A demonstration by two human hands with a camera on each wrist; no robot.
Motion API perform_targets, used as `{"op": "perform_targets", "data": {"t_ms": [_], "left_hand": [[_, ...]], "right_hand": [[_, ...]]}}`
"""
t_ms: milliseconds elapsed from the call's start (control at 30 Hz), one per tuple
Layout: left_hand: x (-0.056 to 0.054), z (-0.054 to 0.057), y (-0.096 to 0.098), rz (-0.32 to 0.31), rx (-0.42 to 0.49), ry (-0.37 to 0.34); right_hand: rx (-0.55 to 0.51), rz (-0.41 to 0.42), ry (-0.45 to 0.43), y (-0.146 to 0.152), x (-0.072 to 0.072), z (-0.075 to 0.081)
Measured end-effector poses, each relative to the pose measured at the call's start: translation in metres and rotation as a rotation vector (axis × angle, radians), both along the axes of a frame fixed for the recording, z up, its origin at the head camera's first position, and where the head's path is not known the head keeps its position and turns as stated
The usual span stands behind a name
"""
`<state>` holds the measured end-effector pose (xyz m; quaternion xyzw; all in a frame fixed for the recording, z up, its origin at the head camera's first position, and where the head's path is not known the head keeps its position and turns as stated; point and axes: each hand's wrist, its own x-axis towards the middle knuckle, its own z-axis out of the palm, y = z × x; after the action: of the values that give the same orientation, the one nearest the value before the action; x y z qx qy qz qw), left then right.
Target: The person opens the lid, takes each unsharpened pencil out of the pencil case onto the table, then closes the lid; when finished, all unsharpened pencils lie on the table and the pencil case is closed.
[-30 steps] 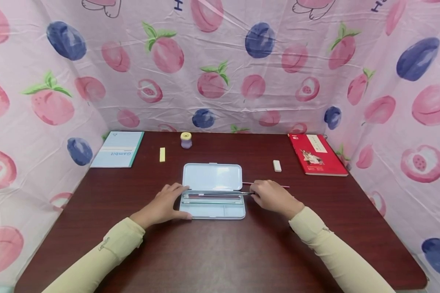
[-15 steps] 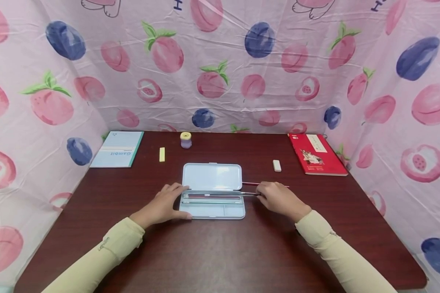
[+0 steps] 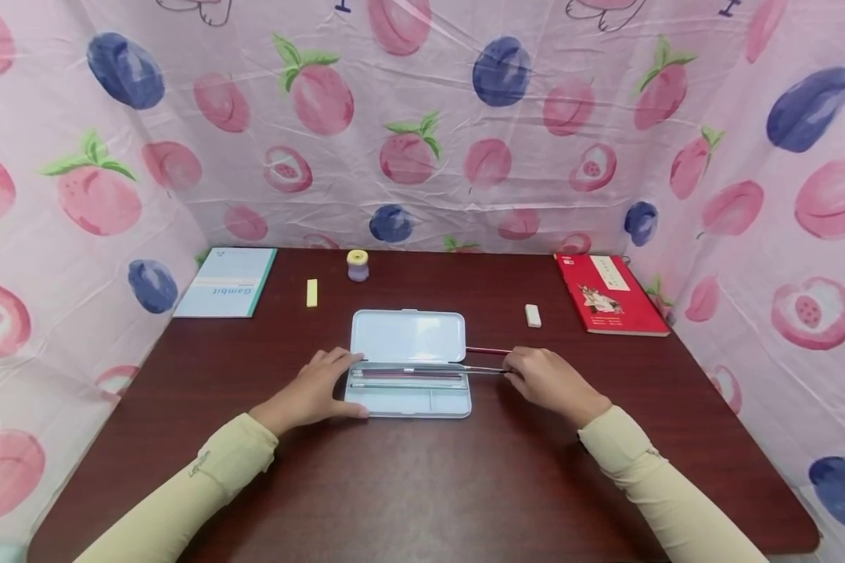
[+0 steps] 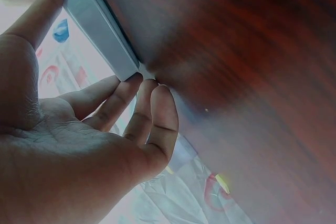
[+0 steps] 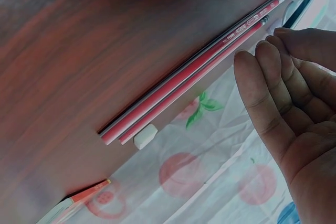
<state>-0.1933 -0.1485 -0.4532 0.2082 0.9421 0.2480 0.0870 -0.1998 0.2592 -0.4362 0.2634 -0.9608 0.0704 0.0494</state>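
A pale blue pencil case (image 3: 408, 335) lies open, its lid tipped back. Several pencils (image 3: 408, 384) lie in its tray. My left hand (image 3: 313, 392) holds the case's left end, thumb at the front edge and forefinger near the hinge; in the left wrist view the thumb (image 4: 39, 17) rests along the case (image 4: 100, 27). Right of the case, my right hand (image 3: 552, 383) pinches the end of a dark pencil (image 3: 491, 371), whose other end is over the tray. In the right wrist view the fingertips hide it. Red pencils (image 5: 231, 38) lie on the table beside that hand.
A white eraser (image 3: 532, 316) and a red book (image 3: 609, 299) are at the right. Toward the back left lie a blue notebook (image 3: 225, 285), a yellow strip (image 3: 312, 292) and a small yellow-and-purple pot-shaped thing (image 3: 357, 266). A fruit-patterned cloth (image 3: 408, 117) walls the table.
My right hand has moved to the right, drawing the dark pencil partly out past the case's right edge. The left hand stays on the case. The head view has shifted slightly.
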Motion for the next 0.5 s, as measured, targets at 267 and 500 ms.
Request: {"op": "perform_targets", "data": {"t_ms": [267, 500], "left_hand": [[-0.001, 0.001, 0.0, -0.008, 0.001, 0.002], [-0.001, 0.0, -0.001, -0.013, -0.005, 0.006]], "right_hand": [[0.002, -0.008, 0.002, 0.007, 0.002, 0.001], [-0.015, -0.017, -0.004, 0.016, 0.003, 0.0]]}}
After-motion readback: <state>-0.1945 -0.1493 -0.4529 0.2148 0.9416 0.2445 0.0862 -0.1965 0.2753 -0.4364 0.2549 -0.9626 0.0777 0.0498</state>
